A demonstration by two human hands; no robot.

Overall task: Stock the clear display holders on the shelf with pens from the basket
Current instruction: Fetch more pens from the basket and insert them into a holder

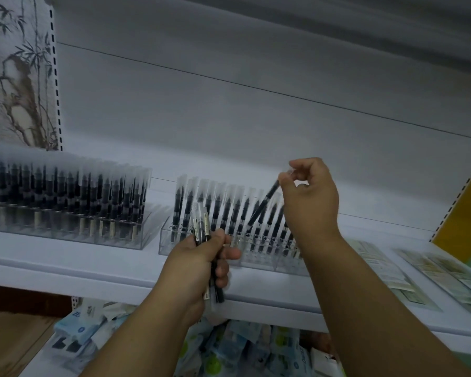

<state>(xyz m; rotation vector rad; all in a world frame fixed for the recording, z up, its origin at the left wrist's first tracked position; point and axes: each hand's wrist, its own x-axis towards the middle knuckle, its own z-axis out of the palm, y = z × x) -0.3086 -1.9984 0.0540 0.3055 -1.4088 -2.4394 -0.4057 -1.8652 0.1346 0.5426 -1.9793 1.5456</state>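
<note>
- The whole view is smeared; the far-left pens blur together, and print on the labels cannot be read.
- The basket is out of sight; packets (229, 349) under the shelf at 6 o'clock are half hidden by the forearms.
- The left clear holder (136, 238), at 9 o'clock, stands packed with upright capped black pens (65, 197).
- The middle clear holder (165, 244) holds rows of like pens (223, 210), its right end covered by the right wrist.
- The right hand (309, 197) pinches the cap end of a single black pen (263, 206), which is tilted with its lower end among the rows.
- The left hand (201, 263) is curled round a bundle of pens (201, 227), in front of the white shelf (79, 270).
- Flat packaged cards (446, 273) lie at 3 o'clock.
</note>
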